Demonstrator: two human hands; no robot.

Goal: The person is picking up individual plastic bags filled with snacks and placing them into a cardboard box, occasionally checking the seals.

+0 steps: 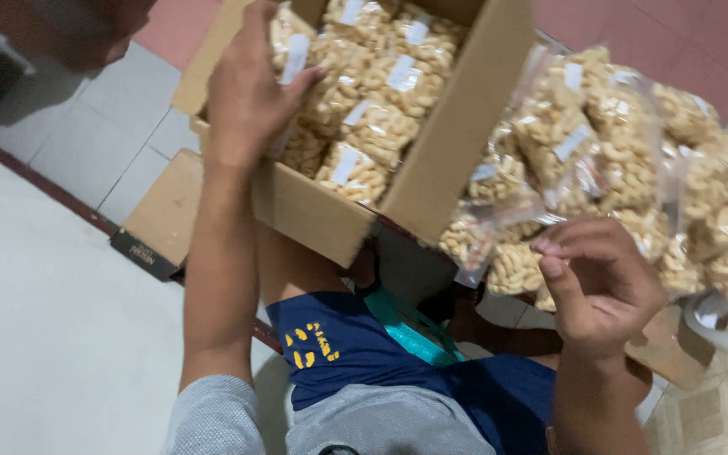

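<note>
Right hand [604, 282] beside upright snack packets [566, 152].

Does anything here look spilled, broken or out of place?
Nothing spilled or torn that I can see. The cardboard box sits tilted, with snack bags packed inside under the left hand. More bags lie in a loose heap beside it, near the right hand.

- Cardboard box [457, 135]: filled with snack bags [381, 93]; left hand [250, 93] occupies its near-left corner.
- Loose bag pile [634, 160] blocks the right; bare floor [52, 320] lies open left.
</note>
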